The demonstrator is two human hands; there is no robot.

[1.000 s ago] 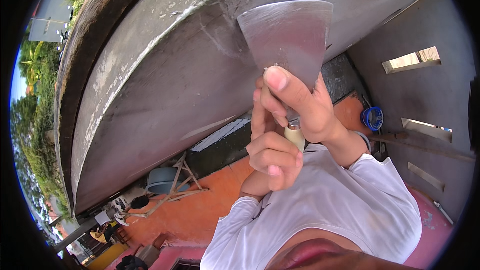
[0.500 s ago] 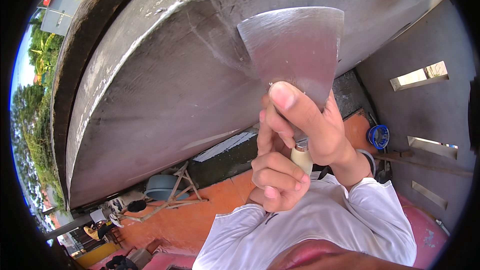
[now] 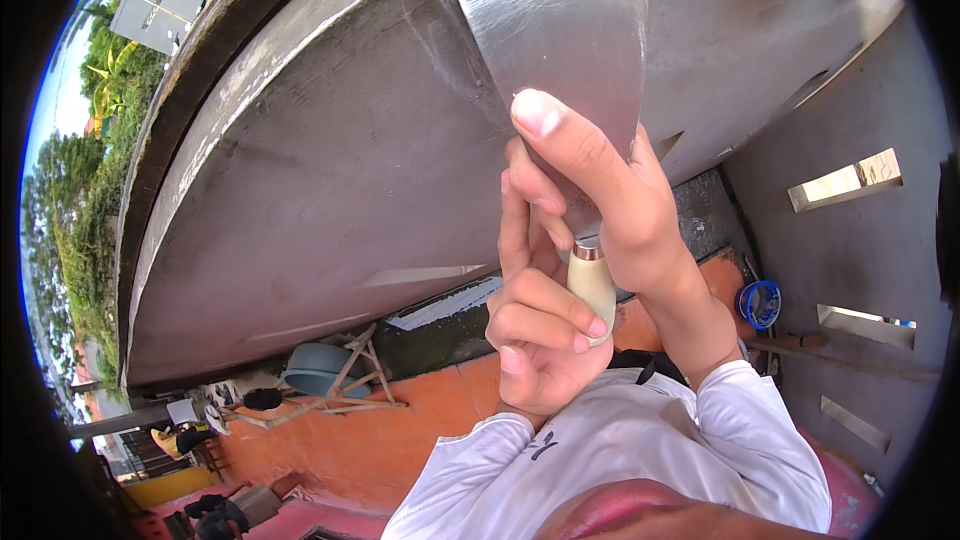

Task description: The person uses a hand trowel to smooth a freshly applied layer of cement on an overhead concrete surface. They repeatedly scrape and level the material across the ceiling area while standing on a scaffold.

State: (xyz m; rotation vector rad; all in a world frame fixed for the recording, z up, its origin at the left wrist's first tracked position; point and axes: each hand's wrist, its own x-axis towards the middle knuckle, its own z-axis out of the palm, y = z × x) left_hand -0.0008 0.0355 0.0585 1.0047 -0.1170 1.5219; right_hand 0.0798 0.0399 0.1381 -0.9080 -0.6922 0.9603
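Observation:
A putty knife (image 3: 575, 35) with a wide metal blade and a cream handle points upward in front of a grey plastered surface (image 3: 330, 170). Whether the blade's edge touches that surface, I cannot tell. My left hand (image 3: 540, 340) is closed round the handle, low down by its butt end. Higher up, my right hand (image 3: 620, 190) grips the blade's lower part, its thumb pressed flat on the near face and its fingers behind. Part of the blade's base is covered by my right hand.
A grey wall (image 3: 850, 250) with slot openings rises at right, a blue bucket (image 3: 760, 304) at its foot. Left of me a grey basin (image 3: 318, 372) sits by a wooden frame (image 3: 365, 380) on the orange floor (image 3: 440, 408). Another person (image 3: 240, 510) is at lower left.
Both hands have moved up and slightly left with the putty knife, and more of its handle shows. My grip looks the same.

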